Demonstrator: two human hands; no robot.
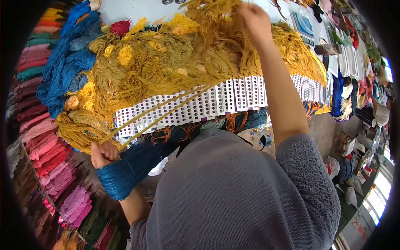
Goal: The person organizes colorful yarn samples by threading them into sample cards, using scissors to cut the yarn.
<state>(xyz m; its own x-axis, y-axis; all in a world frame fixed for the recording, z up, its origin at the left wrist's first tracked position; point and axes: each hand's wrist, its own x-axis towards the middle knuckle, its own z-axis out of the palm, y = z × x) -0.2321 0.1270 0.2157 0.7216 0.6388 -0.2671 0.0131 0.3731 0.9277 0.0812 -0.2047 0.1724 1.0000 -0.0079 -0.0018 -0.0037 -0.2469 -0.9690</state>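
My left hand is closed on an olive-yellow yarn strand, low at the left. The strand runs up and right across white cards with rows of holes toward the yarn heap. A blue yarn skein hangs around my left wrist. At the top, my right hand has its fingers closed on loose olive-gold yarn. Between the hands lies a wide heap of olive and yellow yarn, spread over the upper part of the cards.
Blue skeins lie left of the heap. Further left hang rows of pink and red skeins. A scale stands at the upper right. Beyond it are more yarns and a white table at the back.
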